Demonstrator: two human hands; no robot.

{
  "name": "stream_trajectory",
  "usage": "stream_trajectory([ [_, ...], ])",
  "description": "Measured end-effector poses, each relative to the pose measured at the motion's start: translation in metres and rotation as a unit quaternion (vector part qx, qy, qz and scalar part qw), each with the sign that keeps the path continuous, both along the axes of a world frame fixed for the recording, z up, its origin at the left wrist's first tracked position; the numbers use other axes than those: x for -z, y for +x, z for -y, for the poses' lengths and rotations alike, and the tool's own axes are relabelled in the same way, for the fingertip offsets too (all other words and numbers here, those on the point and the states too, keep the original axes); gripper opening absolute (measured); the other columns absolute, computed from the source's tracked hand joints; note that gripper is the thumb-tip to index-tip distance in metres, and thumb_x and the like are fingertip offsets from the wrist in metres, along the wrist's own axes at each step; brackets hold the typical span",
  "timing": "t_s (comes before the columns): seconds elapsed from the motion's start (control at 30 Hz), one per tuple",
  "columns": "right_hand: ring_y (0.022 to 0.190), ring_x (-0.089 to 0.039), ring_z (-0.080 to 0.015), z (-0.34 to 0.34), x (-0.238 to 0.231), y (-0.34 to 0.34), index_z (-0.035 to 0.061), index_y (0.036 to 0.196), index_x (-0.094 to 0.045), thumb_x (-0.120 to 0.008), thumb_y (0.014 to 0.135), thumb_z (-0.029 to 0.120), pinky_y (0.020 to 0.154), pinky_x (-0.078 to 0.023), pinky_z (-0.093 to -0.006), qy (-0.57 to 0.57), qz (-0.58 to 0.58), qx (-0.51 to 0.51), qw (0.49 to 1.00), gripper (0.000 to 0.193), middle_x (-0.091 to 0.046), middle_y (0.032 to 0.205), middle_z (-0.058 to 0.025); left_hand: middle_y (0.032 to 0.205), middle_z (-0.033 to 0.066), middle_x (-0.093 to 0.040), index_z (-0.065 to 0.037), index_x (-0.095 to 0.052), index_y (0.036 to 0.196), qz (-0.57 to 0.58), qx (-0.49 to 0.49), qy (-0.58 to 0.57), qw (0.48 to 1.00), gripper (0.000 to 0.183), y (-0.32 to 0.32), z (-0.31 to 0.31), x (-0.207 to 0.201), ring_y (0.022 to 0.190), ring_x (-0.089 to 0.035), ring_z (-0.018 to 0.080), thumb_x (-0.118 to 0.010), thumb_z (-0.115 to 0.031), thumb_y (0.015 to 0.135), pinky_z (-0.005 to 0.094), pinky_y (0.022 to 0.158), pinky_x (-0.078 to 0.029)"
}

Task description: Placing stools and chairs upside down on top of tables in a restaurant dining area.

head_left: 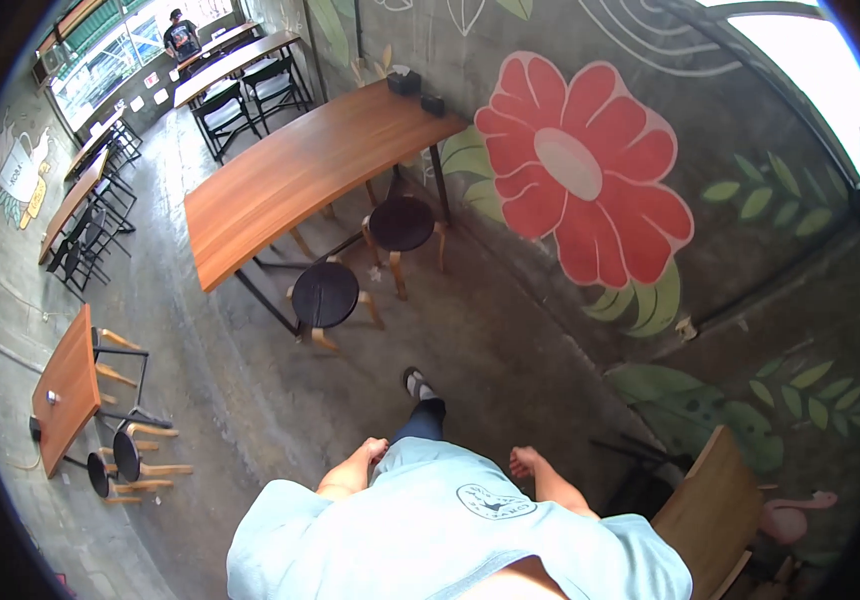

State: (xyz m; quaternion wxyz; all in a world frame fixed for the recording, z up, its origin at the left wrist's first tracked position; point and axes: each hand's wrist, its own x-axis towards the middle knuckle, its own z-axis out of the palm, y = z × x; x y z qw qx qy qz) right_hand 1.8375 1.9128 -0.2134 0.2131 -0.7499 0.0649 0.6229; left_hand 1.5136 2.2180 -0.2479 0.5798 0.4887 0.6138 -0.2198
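I look down my own body in a light blue shirt onto a grey concrete floor. My left hand hangs by my hip with the fingers curled and nothing in it. My right hand hangs on the other side, also loosely curled and empty. One leg in dark trousers is stepped forward, with a sandalled foot on the floor. The nearest things ahead are two round black stools by a long wooden table.
A wall with a painted red flower runs along the right. A wooden table corner is at my right side. A small wooden table with stools stands at the left. More tables and black chairs stretch back, where a person stands.
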Motion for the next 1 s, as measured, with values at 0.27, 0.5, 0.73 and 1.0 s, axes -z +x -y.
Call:
stream_trajectory([
  [0.27, 0.061, -0.061, -0.0263, -0.067, -0.024, 0.115, 0.0029, 0.086, -0.057, -0.048, 0.08, 0.029, 0.055, -0.05, -0.0403, -0.019, 0.063, 0.148, 0.987, 0.029, -0.062, 0.08, -0.0152, 0.066, 0.0096, -0.059, -0.005, -0.057, 0.076, 0.132, 0.093, 0.048, 0.986, 0.026, 0.179, -0.193, -0.016, 0.049, -0.054, 0.0176, -0.048, -0.029, 0.082, 0.0317, 0.038, -0.038],
  [0.5, 0.061, -0.064, -0.026, -0.3, -0.034, 0.229, -0.0012, 0.091, -0.062, -0.05, 0.082, 0.036, 0.054, -0.051, -0.0382, 0.072, 0.196, -0.274, 0.939, 0.04, -0.064, 0.07, -0.014, 0.116, 0.0144, -0.058, -0.003, -0.055, 0.117, 0.452, 0.377, 0.182, 0.788, 0.049, 0.445, -0.213, -0.181, 0.111, -0.053, 0.0257, -0.042, -0.043, 0.091, 0.0355, 0.092, -0.041],
  [0.73, 0.08, -0.063, -0.0343, -0.564, -0.049, 0.282, 0.002, 0.088, -0.062, -0.054, 0.079, 0.033, 0.072, -0.049, -0.0419, 0.298, 0.303, -0.419, 0.803, 0.033, -0.065, 0.086, -0.0192, 0.115, 0.0108, -0.059, -0.005, -0.058, 0.113, 0.728, 0.424, -0.045, 0.537, 0.045, 0.545, -0.198, -0.365, 0.11, -0.051, 0.0276, -0.027, -0.034, 0.097, 0.0369, 0.098, -0.033],
  [1.0, 0.054, -0.059, -0.0142, -0.652, 0.089, 0.345, 0.0013, 0.08, -0.059, -0.053, 0.083, 0.029, 0.049, -0.048, -0.03, 0.252, 0.157, -0.368, 0.881, 0.029, -0.063, 0.066, -0.0088, 0.117, 0.0062, -0.057, -0.018, -0.057, 0.117, 0.507, 0.404, 0.261, 0.716, 0.038, 0.597, -0.384, -0.198, 0.114, -0.048, 0.0256, -0.027, -0.028, 0.096, 0.0393, 0.1, -0.03],
])
